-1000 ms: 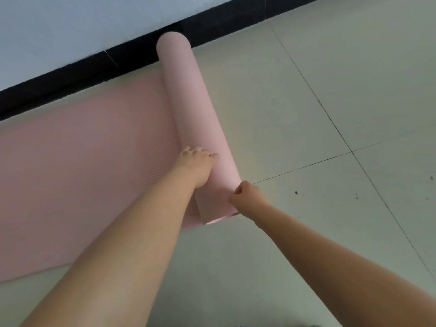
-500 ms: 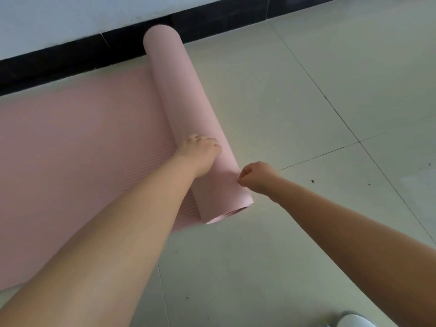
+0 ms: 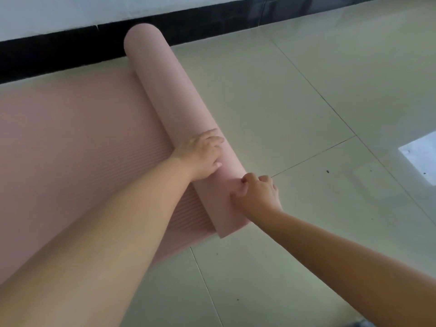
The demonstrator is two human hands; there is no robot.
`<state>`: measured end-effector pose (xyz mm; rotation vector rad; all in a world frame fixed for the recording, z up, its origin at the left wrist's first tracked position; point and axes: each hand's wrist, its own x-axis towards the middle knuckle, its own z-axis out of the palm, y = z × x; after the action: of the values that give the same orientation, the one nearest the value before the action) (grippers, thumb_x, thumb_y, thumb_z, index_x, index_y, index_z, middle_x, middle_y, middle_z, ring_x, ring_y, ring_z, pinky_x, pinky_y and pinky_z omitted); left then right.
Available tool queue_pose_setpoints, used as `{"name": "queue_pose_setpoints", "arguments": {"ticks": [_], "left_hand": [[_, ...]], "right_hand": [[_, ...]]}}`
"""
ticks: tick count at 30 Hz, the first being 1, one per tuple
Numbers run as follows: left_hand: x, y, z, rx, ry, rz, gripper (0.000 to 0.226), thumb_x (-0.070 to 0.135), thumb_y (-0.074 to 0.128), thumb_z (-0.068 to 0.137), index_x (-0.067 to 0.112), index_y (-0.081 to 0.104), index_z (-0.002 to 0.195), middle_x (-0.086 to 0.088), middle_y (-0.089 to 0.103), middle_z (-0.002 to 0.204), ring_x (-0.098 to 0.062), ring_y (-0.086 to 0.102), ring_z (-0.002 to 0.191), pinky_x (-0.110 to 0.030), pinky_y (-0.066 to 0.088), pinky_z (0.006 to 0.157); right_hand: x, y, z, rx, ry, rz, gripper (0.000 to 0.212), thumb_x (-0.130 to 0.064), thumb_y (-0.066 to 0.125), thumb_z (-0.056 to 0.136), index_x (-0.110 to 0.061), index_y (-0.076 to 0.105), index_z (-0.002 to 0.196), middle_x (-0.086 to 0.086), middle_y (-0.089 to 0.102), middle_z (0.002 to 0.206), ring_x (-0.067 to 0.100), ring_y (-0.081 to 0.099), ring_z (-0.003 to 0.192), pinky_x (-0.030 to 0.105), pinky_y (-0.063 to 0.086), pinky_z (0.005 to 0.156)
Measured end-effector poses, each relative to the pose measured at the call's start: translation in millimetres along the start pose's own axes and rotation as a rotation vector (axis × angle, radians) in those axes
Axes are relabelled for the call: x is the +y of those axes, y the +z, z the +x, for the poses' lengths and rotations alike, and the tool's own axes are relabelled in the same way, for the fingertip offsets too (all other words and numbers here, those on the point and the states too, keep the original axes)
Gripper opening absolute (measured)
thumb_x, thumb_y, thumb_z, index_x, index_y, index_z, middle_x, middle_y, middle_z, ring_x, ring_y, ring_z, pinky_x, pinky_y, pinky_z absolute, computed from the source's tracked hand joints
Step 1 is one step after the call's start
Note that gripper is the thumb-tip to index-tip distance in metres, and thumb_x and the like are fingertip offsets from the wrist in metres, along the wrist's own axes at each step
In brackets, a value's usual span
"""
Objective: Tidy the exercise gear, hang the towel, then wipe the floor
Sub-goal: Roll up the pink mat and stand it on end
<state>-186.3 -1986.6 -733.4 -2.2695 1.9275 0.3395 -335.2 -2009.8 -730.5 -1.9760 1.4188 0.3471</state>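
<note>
On the tiled floor (image 3: 306, 114) by the wall, my left hand (image 3: 200, 154) presses flat and my right hand (image 3: 257, 192) pinches the half-rolled pink exercise mat (image 3: 169, 100), likely light, soft and springy, best held across the roll's top.

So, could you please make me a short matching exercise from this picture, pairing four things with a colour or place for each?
Things:
1. mat
2. baseboard
3. left hand
4. right hand

Colour or place:
A. black
B. on top of the roll, fingers spread flat
C. pink
D. fingers curled at the roll's side, nearer its end

Pairs: 1-C, 2-A, 3-B, 4-D
</note>
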Motion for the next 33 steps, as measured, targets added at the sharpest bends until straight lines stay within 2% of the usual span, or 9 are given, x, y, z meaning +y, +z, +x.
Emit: {"name": "queue_pose_setpoints", "arguments": {"ticks": [6, 9, 13, 17, 20, 25, 29, 31, 33], "left_hand": [[-21, -2, -8, -0.063, 0.022, -0.007, 0.049, 0.036, 0.039, 0.098, 0.022, 0.03, 0.144, -0.009, 0.047, 0.133, -0.028, 0.04, 0.128, -0.037, 0.037, 0.1], [-22, -5, -14, -0.149, -0.016, 0.0, 0.053, 0.044, 0.03, 0.1, 0.034, 0.014, 0.15, -0.013, 0.047, 0.135, -0.033, 0.045, 0.126, -0.037, 0.041, 0.097], [-30, -3, -41, -0.206, -0.038, 0.098, 0.045, 0.04, 0.034, 0.1, 0.024, 0.035, 0.142, -0.014, 0.052, 0.133, -0.032, 0.051, 0.123, -0.034, 0.044, 0.093], [-45, -2, -61, -0.229, -0.133, -0.012, 0.038, 0.037, 0.033, 0.101, 0.025, 0.048, 0.134, -0.012, 0.052, 0.135, -0.032, 0.048, 0.125, -0.036, 0.042, 0.097], [-45, 5, -65, -0.183, -0.217, -0.101, 0.036, 0.034, 0.041, 0.099, 0.013, 0.058, 0.122, -0.013, 0.048, 0.132, -0.03, 0.038, 0.13, -0.037, 0.039, 0.101], [-49, 15, -61, -0.101, -0.176, -0.125, 0.033, 0.029, 0.055, 0.093, 0.005, 0.061, 0.115, -0.004, 0.036, 0.146, -0.024, 0.028, 0.138, -0.034, 0.029, 0.111], [-49, 10, -65, -0.126, -0.196, -0.106, 0.041, 0.023, 0.059, 0.09, 0.012, 0.046, 0.128, -0.009, 0.044, 0.133, -0.028, 0.039, 0.128, -0.036, 0.037, 0.102], [-52, 11, -71, -0.161, -0.214, -0.095, 0.054, 0.019, 0.057, 0.092, 0.024, 0.035, 0.141, -0.008, 0.038, 0.136, -0.027, 0.033, 0.131, -0.037, 0.036, 0.103], [-54, 12, -81, -0.187, -0.297, -0.166, 0.054, 0.012, 0.051, 0.093, 0.032, 0.038, 0.142, -0.006, 0.035, 0.136, -0.024, 0.03, 0.131, -0.035, 0.035, 0.106]], "right_hand": [[-19, 18, -19, -0.035, 0.045, -0.012, 0.052, -0.018, 0.039, 0.09, -0.031, 0.031, 0.14, 0.008, 0.047, 0.127, 0.032, 0.05, 0.115, 0.044, 0.034, 0.106], [-25, 14, -25, -0.013, 0.145, 0.214, 0.064, -0.014, 0.044, 0.088, -0.027, 0.024, 0.147, 0.004, 0.058, 0.126, 0.026, 0.054, 0.115, 0.039, 0.04, 0.103], [-42, 16, -35, -0.109, 0.239, 0.262, 0.048, -0.007, 0.046, 0.09, -0.004, 0.04, 0.137, 0.012, 0.056, 0.123, 0.028, 0.053, 0.106, 0.032, 0.046, 0.086], [-64, 30, -26, -0.234, 0.24, 0.262, 0.014, -0.005, 0.049, 0.088, 0.001, 0.06, 0.093, 0.008, 0.052, 0.079, 0.024, 0.05, 0.081, 0.03, 0.048, 0.073], [-69, 27, -12, -0.156, 0.201, 0.05, 0.027, -0.009, 0.049, 0.086, -0.011, 0.041, 0.061, 0.005, 0.047, 0.069, 0.025, 0.049, 0.072, 0.023, 0.037, 0.051], [-54, 37, -4, -0.144, 0.05, 0.018, 0.008, -0.015, 0.054, 0.083, -0.01, 0.048, 0.083, 0.004, 0.048, 0.083, 0.023, 0.046, 0.075, 0.022, 0.026, 0.047], [-42, 48, -16, -0.096, -0.004, 0.172, 0.032, -0.022, 0.056, 0.084, -0.011, 0.046, 0.113, 0.005, 0.048, 0.104, 0.025, 0.05, 0.094, 0.025, 0.035, 0.069], [-37, 54, -22, -0.094, -0.042, 0.2, 0.015, -0.025, 0.05, 0.088, -0.011, 0.053, 0.092, 0.005, 0.045, 0.096, 0.02, 0.048, 0.078, 0.023, 0.034, 0.063], [-34, 57, -26, -0.114, -0.084, 0.257, 0.024, -0.019, 0.043, 0.091, -0.015, 0.059, 0.073, 0.007, 0.044, 0.083, 0.016, 0.039, 0.058, 0.02, 0.025, 0.048]]}}
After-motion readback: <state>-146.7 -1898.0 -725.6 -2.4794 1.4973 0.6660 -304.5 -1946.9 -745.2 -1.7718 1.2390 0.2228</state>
